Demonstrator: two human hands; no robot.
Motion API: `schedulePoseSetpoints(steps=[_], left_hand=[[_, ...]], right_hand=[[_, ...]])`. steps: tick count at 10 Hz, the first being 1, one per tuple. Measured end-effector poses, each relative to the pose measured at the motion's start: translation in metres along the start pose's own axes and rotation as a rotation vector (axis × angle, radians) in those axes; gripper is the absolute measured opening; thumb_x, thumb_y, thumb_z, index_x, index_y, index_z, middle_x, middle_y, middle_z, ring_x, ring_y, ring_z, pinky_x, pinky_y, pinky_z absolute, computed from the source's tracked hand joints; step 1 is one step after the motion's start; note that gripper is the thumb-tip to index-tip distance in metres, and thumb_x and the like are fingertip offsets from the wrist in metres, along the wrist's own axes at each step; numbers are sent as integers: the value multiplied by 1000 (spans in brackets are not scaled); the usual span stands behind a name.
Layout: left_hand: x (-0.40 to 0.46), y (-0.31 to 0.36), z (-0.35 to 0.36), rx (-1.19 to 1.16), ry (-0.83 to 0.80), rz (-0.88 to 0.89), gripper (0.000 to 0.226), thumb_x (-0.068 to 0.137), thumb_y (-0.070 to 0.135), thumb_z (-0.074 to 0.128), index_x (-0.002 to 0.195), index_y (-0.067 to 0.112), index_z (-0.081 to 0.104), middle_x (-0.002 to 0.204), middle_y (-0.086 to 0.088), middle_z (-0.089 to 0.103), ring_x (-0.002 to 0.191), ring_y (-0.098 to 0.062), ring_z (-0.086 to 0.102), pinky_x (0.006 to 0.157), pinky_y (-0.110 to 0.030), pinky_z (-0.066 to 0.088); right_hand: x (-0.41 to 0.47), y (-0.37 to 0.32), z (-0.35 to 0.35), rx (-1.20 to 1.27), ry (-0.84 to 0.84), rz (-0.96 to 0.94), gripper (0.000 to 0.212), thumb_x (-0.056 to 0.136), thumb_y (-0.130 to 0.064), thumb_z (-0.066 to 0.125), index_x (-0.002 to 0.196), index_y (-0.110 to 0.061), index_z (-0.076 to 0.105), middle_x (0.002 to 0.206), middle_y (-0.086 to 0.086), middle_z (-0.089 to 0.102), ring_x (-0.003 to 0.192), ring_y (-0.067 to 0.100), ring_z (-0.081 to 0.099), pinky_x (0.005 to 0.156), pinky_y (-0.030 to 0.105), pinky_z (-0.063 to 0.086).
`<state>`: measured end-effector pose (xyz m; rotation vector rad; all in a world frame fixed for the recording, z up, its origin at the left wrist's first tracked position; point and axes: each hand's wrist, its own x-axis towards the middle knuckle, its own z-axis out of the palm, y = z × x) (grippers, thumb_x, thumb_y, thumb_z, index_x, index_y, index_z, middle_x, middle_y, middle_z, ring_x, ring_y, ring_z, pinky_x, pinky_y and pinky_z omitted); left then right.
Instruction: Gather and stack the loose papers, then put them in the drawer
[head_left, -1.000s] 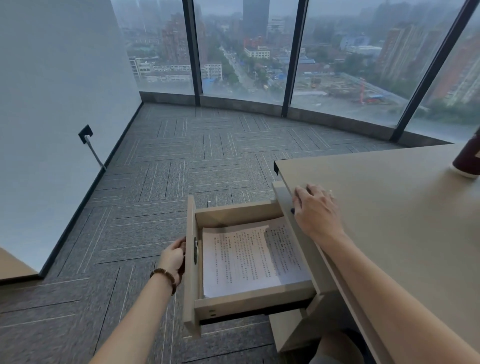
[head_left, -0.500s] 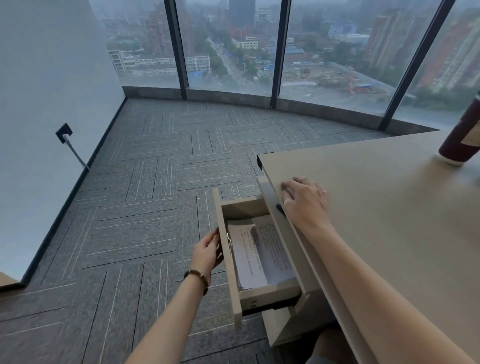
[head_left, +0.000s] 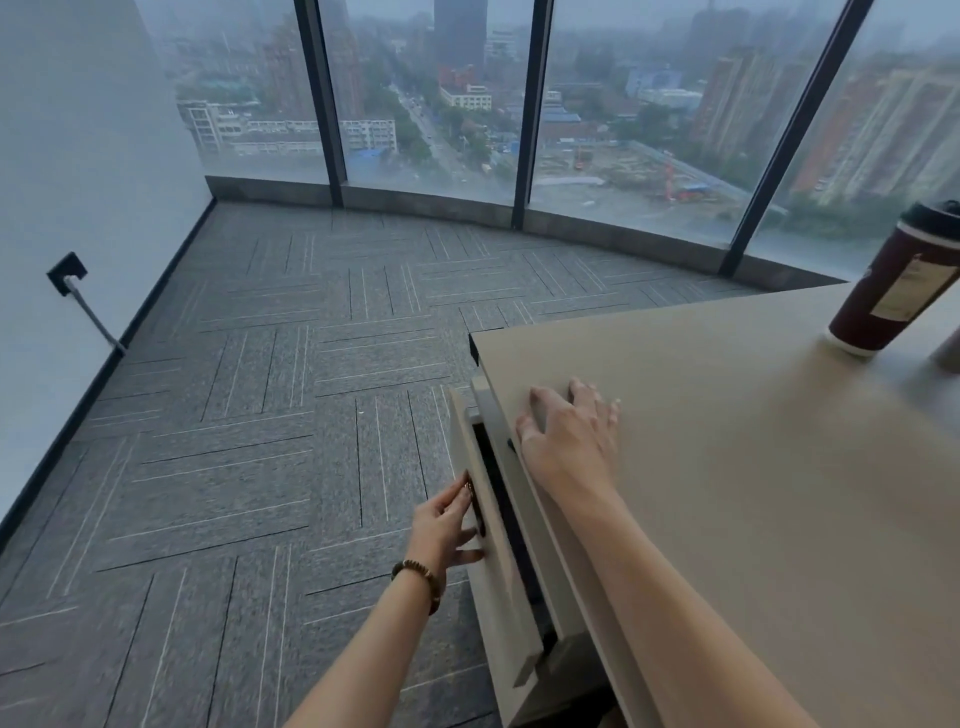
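From the head view, you are looking down at a pale beige wooden drawer (head_left: 493, 561) set under the left edge of a beige flat-topped desk (head_left: 727, 467). The drawer is standing almost shut, with only a narrow dark gap showing between its front panel and the desk frame. The loose papers are not showing in that gap, so you cannot tell from here how they are lying.

Your left hand (head_left: 447, 525) is pressing against the drawer front with fingers stretched out and flat, gripping nothing, the fingertips (head_left: 470, 556) touching the panel near its small metal handle (head_left: 469, 487). A brown beaded bracelet (head_left: 418, 574) is sitting on that wrist.

Your right hand (head_left: 569, 436) is lying palm down on the desk edge just above the drawer, fingers spread and loose, holding nothing.

A dark red tall paper cup with a black lid (head_left: 901, 283) is standing upright near the far right of the desk, well apart from both hands. Grey striped carpet tiles (head_left: 260, 441) are covering the floor beside the drawer.
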<state>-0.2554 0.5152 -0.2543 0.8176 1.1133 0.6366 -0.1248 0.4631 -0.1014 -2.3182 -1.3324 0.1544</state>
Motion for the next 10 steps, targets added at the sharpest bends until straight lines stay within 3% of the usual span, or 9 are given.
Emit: schedulePoseSetpoints(steps=[2, 3, 5, 7, 9, 10], left_hand=[[-2, 0, 31, -14, -33, -4, 35, 99, 31, 54, 134, 36, 57, 133, 8, 59, 106, -32, 65, 84, -55, 57], [1, -2, 37, -34, -18, 2, 35, 99, 32, 55, 134, 36, 57, 134, 8, 60, 93, -27, 62, 85, -55, 56], [3, -5, 41, -49, 22, 1, 36, 98, 35, 55, 134, 37, 57, 131, 6, 61, 85, -23, 58, 79, -46, 59], [1, -2, 42, -41, 22, -38, 36, 99, 35, 53, 135, 39, 55, 134, 7, 58, 110, -32, 61, 88, -52, 56], [-2, 2, 39, -40, -4, -67, 37, 99, 34, 53, 136, 38, 54, 139, 7, 54, 122, -36, 56, 91, -54, 54], [-3, 7, 38, 3, -20, -63, 38, 99, 34, 53, 137, 33, 54, 137, 6, 55, 118, -32, 57, 87, -46, 57]], right_hand=[[-2, -3, -1, -29, 1, -13, 41, 100, -35, 42, 140, -28, 51, 159, 19, 26, 151, 34, 13, 123, 51, 0], [-2, -4, 1, -46, -5, -12, 42, 101, -35, 40, 141, -29, 49, 159, 20, 25, 151, 34, 12, 123, 52, 0], [-3, -5, 2, -64, -4, -7, 43, 101, -32, 39, 143, -28, 46, 160, 21, 23, 151, 35, 11, 123, 53, -1], [-2, -6, 2, -81, -5, -6, 41, 100, -30, 39, 141, -28, 48, 159, 22, 24, 150, 37, 12, 122, 53, -2], [-3, -7, 1, -66, -19, -8, 43, 100, -31, 40, 142, -29, 48, 160, 23, 23, 151, 37, 12, 122, 54, -2], [-1, -5, 1, -27, -12, 3, 43, 99, -32, 44, 141, -31, 52, 159, 21, 25, 151, 35, 13, 123, 52, -3]])
